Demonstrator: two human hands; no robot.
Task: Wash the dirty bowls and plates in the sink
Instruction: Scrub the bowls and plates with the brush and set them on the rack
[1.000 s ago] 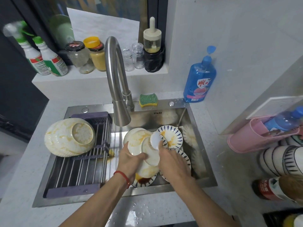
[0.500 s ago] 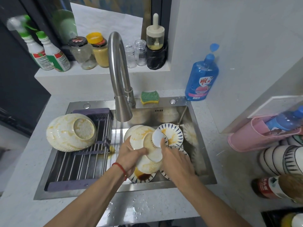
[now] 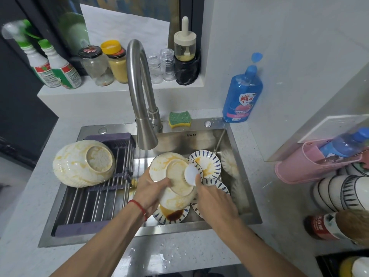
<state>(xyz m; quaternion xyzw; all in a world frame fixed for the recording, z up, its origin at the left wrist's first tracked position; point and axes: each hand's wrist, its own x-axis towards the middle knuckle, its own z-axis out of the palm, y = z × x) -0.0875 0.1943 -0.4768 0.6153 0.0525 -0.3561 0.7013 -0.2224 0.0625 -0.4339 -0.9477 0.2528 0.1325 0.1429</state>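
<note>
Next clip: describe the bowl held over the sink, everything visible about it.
The bowl is cream-white, apparently glazed ceramic, streaked with yellow-orange residue. It is turned bottom-up and tilted toward the camera, showing its round foot ring and outer wall. The left hand grips its left rim, thumb on the outside. The right hand presses a round white scrubber against the foot ring's right edge. It hangs below the faucet spout, above blue-striped plates lying in the sink. Its inside is hidden.
</note>
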